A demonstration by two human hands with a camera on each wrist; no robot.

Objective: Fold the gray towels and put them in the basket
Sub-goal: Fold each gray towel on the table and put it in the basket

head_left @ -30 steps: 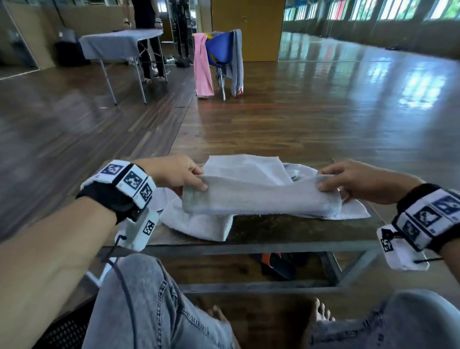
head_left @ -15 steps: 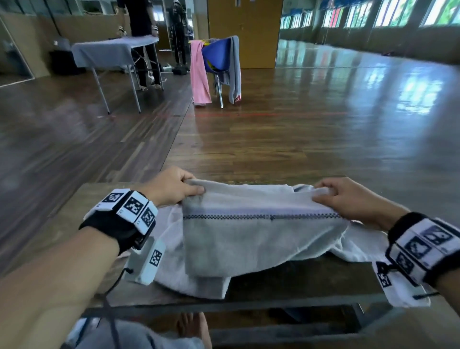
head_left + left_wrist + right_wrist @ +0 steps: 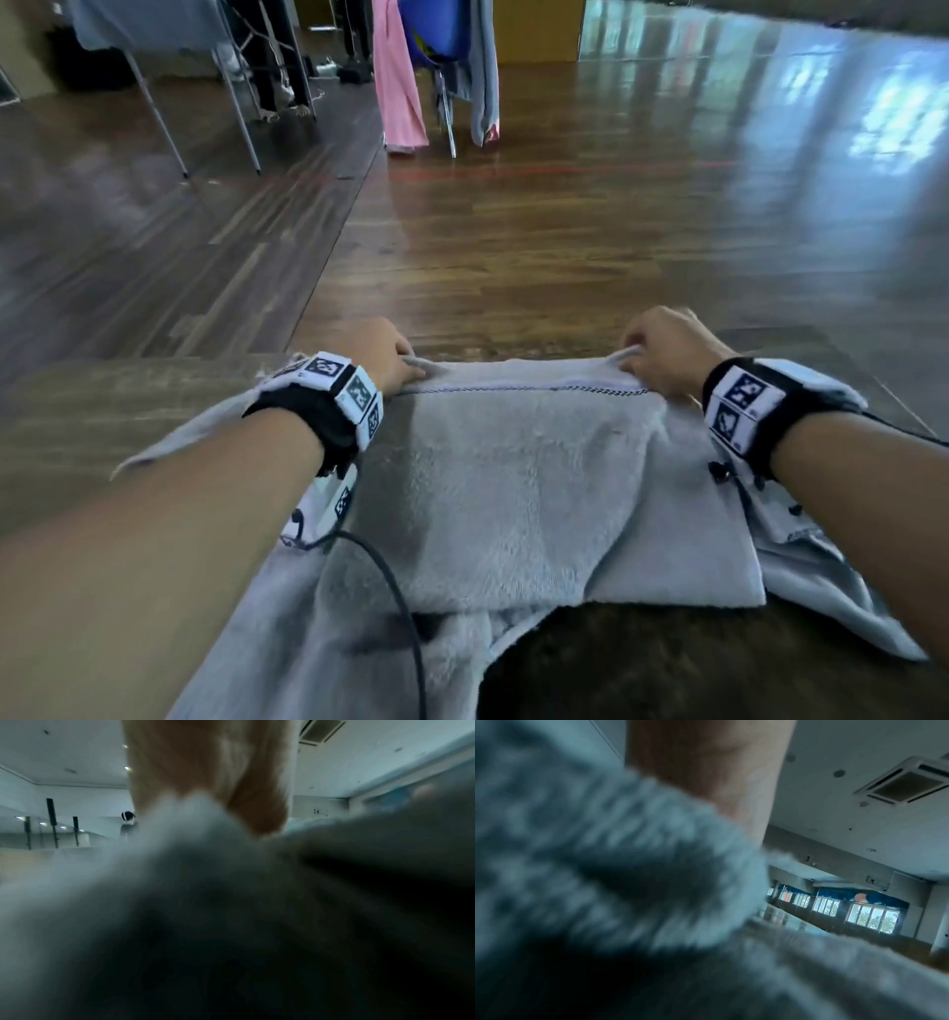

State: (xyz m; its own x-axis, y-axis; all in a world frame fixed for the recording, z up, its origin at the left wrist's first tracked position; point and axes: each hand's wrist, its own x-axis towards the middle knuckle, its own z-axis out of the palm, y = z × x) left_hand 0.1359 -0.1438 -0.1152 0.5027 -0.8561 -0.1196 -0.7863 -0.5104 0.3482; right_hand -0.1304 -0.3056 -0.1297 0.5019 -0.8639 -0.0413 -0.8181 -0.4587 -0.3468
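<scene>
The gray towel [image 3: 518,493] lies spread on the worktop [image 3: 92,411], its far hem at the worktop's far edge and a near corner draped toward the person. The left hand [image 3: 380,354] has its grip pinching the far-left corner; the right hand [image 3: 662,349] pinches the far-right corner. More gray cloth [image 3: 287,616] lies beneath, reaching past both sides.

Daylight glares off the floor [image 3: 565,231] at far right; both wrist views are dim, blurred, out of focus.
</scene>
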